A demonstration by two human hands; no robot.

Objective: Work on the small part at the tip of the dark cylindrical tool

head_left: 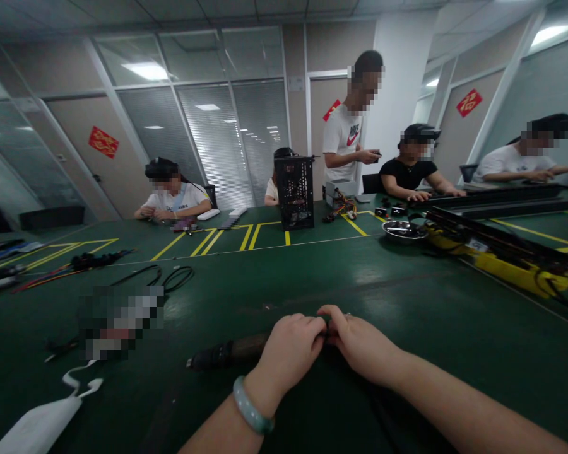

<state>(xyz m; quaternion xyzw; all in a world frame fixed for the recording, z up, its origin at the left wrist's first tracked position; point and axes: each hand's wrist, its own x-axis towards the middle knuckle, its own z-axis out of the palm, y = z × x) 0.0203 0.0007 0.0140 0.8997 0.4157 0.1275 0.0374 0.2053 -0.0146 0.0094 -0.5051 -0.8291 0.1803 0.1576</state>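
Observation:
An electric screwdriver (236, 353) lies on the green table in front of me, its metal tip pointing left. My left hand (291, 347), with a pale green bangle (250, 407) at the wrist, is closed over the rear part of the screwdriver and hides it. My right hand (364, 347) meets it from the right, its thumb and fingers pinched together. Something dark shows between the fingertips of both hands, at the screwdriver's rear end. What it is cannot be made out. A dark cord (383, 416) runs along the table below my right forearm.
On the left lie a blurred-out item, black cables (177, 277) and a white object (40, 425). A black computer case (297, 192) stands at the back. To the right are a metal bowl (404, 231) and yellow-and-black parts (511, 265). Several people work around the table.

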